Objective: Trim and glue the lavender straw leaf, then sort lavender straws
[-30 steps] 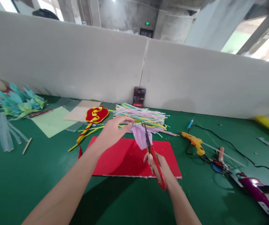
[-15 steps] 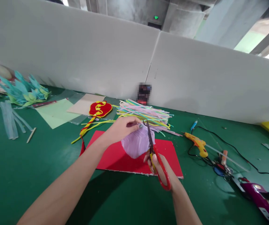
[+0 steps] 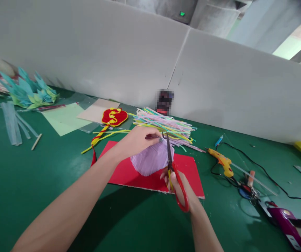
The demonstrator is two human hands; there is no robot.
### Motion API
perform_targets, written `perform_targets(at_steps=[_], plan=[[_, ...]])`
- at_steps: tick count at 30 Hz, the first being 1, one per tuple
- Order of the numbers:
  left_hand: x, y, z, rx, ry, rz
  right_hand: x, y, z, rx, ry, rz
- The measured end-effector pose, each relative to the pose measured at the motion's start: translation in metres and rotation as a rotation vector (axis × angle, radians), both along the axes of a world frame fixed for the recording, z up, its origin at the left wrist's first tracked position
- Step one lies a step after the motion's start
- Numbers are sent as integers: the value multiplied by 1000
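Pinched in my left hand (image 3: 142,140) is a light purple, ribbed, rounded piece (image 3: 150,160), apparently made of pipe cleaners laid side by side. My right hand (image 3: 178,183) grips red-handled scissors (image 3: 181,190), their dark blades pointing up and slightly parted at the piece's right edge. Whether the blades bite into the piece I cannot tell. Beneath both hands lies a red board (image 3: 129,174) on the green table.
Behind the board is a pile of pastel pipe cleaners (image 3: 163,126). A red and yellow fan-shaped ornament (image 3: 115,116) lies left of it. To the right are a yellow glue gun (image 3: 221,161) with its cord and a purple-handled tool (image 3: 287,222). Teal paper flowers (image 3: 28,91) stand far left.
The view has shifted slightly. The purple piece has tilted a little to the left in my left hand, while the scissors stay at its right edge.
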State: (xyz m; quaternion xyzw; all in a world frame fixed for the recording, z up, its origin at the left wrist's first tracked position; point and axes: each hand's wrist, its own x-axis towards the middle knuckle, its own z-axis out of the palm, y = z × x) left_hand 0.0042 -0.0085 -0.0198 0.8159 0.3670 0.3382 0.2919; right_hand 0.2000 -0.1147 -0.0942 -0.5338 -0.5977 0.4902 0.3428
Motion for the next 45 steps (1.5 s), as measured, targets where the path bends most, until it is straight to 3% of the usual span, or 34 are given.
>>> perform_targets(at_steps=[5, 14, 32, 45], plan=[[0, -2, 2, -20, 2, 5, -2, 0, 3, 22, -87, -71], [0, -5, 5, -10, 24, 30, -3, 2, 5, 76, -139, -40], [-1, -2, 4, -4, 49, 36, -6, -1, 8, 20, -251, -160], [-2, -1, 5, -63, 52, 33, -14, -4, 15, 28, -163, -227]])
